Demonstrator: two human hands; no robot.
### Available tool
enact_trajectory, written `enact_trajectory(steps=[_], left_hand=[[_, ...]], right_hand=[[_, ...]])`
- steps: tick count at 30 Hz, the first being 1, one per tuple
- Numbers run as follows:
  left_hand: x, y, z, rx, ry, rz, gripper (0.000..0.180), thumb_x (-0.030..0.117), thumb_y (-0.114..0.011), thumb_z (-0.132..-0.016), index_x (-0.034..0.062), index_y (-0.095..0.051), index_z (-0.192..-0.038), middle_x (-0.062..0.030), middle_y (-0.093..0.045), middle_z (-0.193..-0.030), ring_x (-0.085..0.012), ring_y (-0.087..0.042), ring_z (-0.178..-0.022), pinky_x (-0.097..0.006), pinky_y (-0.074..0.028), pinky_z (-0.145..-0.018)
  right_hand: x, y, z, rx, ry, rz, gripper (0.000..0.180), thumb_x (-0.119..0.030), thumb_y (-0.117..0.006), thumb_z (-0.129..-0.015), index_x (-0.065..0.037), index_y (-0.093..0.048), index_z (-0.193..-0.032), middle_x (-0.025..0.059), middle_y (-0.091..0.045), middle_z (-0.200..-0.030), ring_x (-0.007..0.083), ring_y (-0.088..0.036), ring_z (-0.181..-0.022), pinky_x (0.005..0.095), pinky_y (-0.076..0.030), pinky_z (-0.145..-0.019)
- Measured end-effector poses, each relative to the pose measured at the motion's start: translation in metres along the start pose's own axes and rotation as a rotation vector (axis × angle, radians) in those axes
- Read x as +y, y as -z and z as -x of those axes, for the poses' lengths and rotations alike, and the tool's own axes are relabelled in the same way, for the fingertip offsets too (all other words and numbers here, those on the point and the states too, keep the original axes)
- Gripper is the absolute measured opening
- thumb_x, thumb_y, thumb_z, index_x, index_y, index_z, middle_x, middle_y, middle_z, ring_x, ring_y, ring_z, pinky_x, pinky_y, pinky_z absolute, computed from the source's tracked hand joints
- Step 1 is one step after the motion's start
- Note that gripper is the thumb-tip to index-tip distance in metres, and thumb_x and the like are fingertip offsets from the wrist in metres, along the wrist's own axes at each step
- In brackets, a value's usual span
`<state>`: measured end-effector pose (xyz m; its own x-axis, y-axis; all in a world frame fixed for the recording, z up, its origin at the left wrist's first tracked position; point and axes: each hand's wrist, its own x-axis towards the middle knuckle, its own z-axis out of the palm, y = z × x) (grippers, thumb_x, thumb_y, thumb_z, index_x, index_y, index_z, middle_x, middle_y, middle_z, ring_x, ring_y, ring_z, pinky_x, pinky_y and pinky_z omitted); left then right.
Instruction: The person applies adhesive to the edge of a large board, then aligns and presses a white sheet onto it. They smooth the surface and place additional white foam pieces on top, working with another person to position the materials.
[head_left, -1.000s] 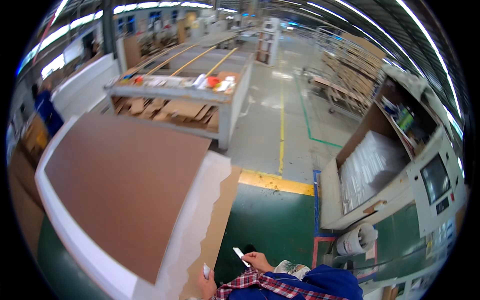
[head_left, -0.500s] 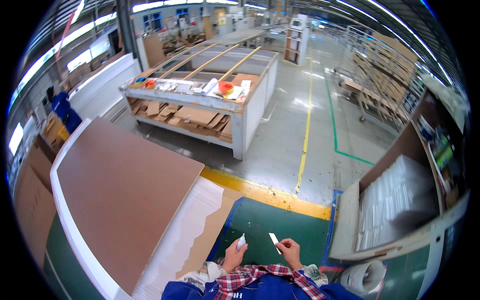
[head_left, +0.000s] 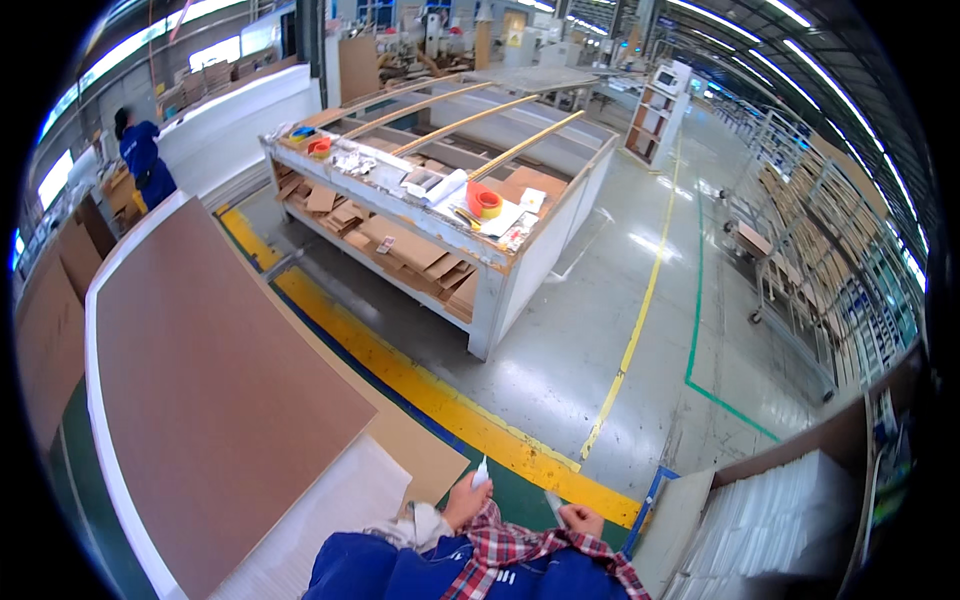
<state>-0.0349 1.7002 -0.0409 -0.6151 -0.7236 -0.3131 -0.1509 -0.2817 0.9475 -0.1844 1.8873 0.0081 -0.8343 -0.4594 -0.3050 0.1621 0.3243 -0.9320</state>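
- Left hand [head_left: 465, 503] is pinching a small white tube [head_left: 480, 471] upright — just off the brown board's [head_left: 215, 390] near corner.
- Right hand [head_left: 580, 519] is gripping a thin white strip [head_left: 553, 500], fingers closed.
- Bare floor [head_left: 600, 340] is lying open beyond the yellow line [head_left: 430, 385].

Open floor [head_left: 600, 340] at centre frame, ahead of hands. Brown board [head_left: 210, 390] blocks left side; workbench [head_left: 440, 200] upper centre; white stack [head_left: 770, 520] lower right.

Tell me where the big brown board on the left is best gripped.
Probably the brown board by its near right corner, from the side of the hands: that edge overhangs the white foam sheet and lies closest to the left hand.
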Motion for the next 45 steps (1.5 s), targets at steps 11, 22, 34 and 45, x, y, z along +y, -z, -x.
enact_trajectory(steps=[11,22,34,45], left_hand=[[0.091,0.050,-0.167,0.386,-0.114,0.307,0.018,0.017,-0.054,-0.085,0.0009,-0.051,-0.094,-0.0041,-0.057,-0.078,-0.0094,-0.055,-0.067,-0.022,-0.044,-0.058],[0.065,0.035,-0.224,0.741,0.050,0.477,0.014,0.011,-0.053,-0.085,-0.0005,-0.052,-0.092,-0.0063,-0.059,-0.076,-0.0113,-0.057,-0.065,-0.023,-0.046,-0.056],[0.184,0.079,-0.385,1.053,-0.070,0.416,0.015,0.013,-0.054,-0.085,-0.0010,-0.052,-0.092,-0.0065,-0.060,-0.078,-0.0111,-0.058,-0.068,-0.023,-0.046,-0.061],[0.174,0.145,-0.417,1.221,0.089,0.439,0.017,0.011,-0.056,-0.082,-0.0020,-0.049,-0.092,-0.0099,-0.060,-0.074,-0.0148,-0.059,-0.062,-0.024,-0.047,-0.054]], right_hand=[[-0.109,-0.093,-0.187,-0.309,0.048,-0.075,0.009,-0.008,-0.061,-0.079,0.001,-0.062,-0.080,0.0006,-0.058,-0.067,0.0050,-0.050,-0.055,0.0179,-0.038,-0.048],[-0.138,-0.278,-0.346,-0.947,-0.040,0.101,0.009,-0.007,-0.063,-0.079,-0.002,-0.059,-0.085,-0.0004,-0.057,-0.064,0.0039,-0.049,-0.052,0.0178,-0.038,-0.046],[-0.284,-0.414,-0.517,-1.177,0.045,0.152,0.008,-0.007,-0.066,-0.076,-0.002,-0.061,-0.078,0.0020,-0.059,-0.065,0.0047,-0.049,-0.052,0.0183,-0.037,-0.047],[-0.313,-0.541,-0.535,-1.432,0.048,0.061,0.010,-0.011,-0.062,-0.080,-0.001,-0.061,-0.082,0.0002,-0.056,-0.064,0.0043,-0.047,-0.054,0.0188,-0.037,-0.047]])
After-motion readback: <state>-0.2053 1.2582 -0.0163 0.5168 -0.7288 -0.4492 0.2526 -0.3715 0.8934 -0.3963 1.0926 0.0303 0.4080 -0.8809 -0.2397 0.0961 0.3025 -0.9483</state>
